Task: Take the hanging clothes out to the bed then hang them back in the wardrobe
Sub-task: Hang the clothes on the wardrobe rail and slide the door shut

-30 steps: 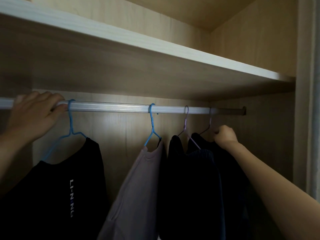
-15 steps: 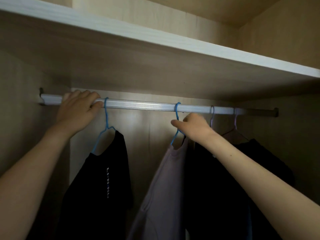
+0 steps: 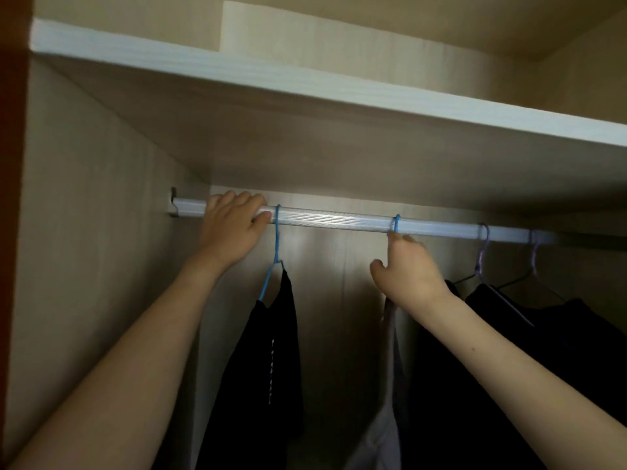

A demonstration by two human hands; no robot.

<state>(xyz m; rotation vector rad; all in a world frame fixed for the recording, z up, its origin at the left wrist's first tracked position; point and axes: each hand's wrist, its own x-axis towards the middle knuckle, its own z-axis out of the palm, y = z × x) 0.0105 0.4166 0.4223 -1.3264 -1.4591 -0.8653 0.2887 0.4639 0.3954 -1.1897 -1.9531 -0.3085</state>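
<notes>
A silver rail (image 3: 339, 220) runs across the wardrobe. My left hand (image 3: 230, 228) grips the rail near its left end, right beside a blue hanger (image 3: 276, 239) carrying a black shirt (image 3: 271, 351). My right hand (image 3: 405, 269) is curled round the neck of a second blue hanger (image 3: 397, 222), its index finger raised to the hook under the rail. That hanger bears a grey garment (image 3: 383, 429); its neck is hidden by my hand. Two purple hangers (image 3: 483, 252) further right hold dark clothes (image 3: 543, 368).
A light wooden shelf (image 3: 339, 93) sits close above the rail. The wardrobe's left side wall (image 3: 84, 249) stands just beyond my left hand. The back panel (image 3: 332, 273) shows between the black shirt and the grey garment.
My right hand has moved left from the far-right purple hanger to the second blue hanger and risen to its hook. My left hand has stayed on the rail. The view has turned left.
</notes>
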